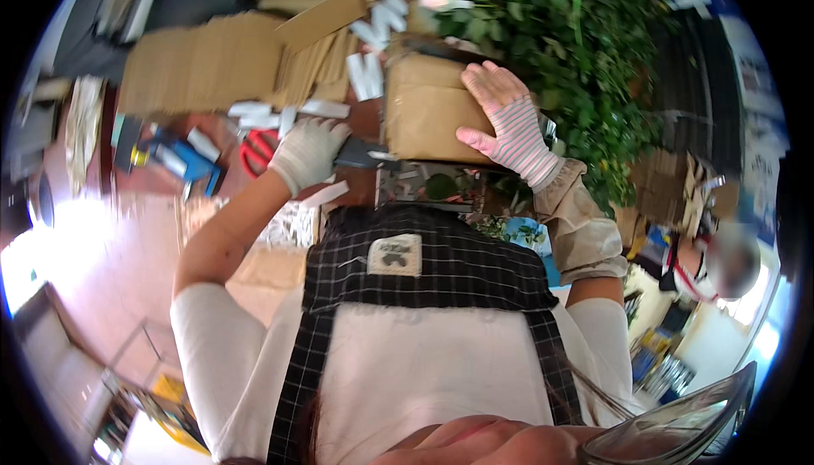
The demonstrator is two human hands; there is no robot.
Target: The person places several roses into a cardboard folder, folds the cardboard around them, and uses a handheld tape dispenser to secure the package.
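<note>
My right hand (505,118), in a pink-and-grey striped glove with bare fingertips, lies with fingers spread on a brown cardboard-covered block (429,109). Its thumb stands apart from the fingers, and nothing is gripped. To the left, my left hand (310,150) wears a whitish knit glove and is over the worktable. A dark flat object (361,154) sticks out from beneath its fingers; the grip on it is hidden. Red-handled scissors (256,152) lie just left of that hand. Several white paper strips (325,108) are scattered around it.
Leafy green stems (566,45) are heaped at the right. Stacked cardboard sheets (203,61) fill the back left. A blue tool (184,160) lies left of the scissors. Below the block is a clear-fronted box (429,186) with leaf scraps. Another person (693,268) is at the far right.
</note>
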